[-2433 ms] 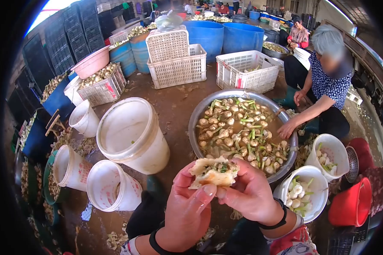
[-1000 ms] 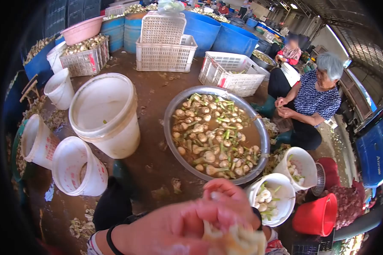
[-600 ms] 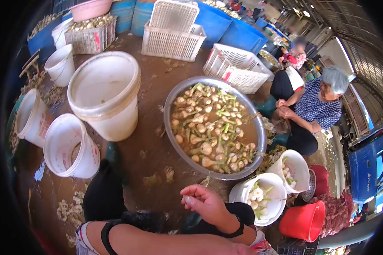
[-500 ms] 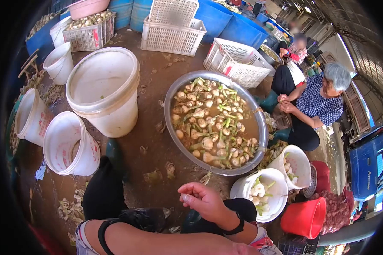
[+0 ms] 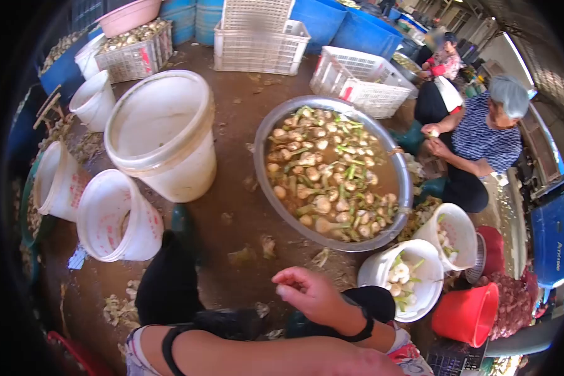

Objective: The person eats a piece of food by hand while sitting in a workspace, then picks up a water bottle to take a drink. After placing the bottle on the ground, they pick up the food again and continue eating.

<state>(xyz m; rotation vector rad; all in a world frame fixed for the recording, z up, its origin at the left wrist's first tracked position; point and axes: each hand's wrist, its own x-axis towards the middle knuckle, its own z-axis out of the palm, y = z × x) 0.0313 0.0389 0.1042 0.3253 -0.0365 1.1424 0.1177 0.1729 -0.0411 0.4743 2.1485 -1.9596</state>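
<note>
My right hand (image 5: 304, 293) hovers above my lap with its fingers loosely bent and a gap between thumb and fingers; I see nothing in it. A dark band circles its wrist. My left forearm (image 5: 263, 356) crosses the bottom of the view toward the right, and its hand is out of sight. Ahead stands a wide metal basin (image 5: 264, 182) of brownish water with many bulbs with green stems, resembling garlic (image 5: 323, 203). Nearest my right hand on the right is a white bucket (image 5: 430, 285) with cleaner, paler bulbs (image 5: 400, 276).
A second white bucket (image 5: 465, 241) and a red bucket (image 5: 454, 316) stand at right. A large white tub (image 5: 191, 166) and several smaller buckets are at left. Plastic crates (image 5: 263, 53) stand at the back. A co-worker (image 5: 482, 135) sits right of the basin; another person sits farther back.
The view has shifted, so most things appear farther right. My right hand keeps nearly the same pose. The nearer co-worker's hands have moved apart, with a pale bulb showing in one.
</note>
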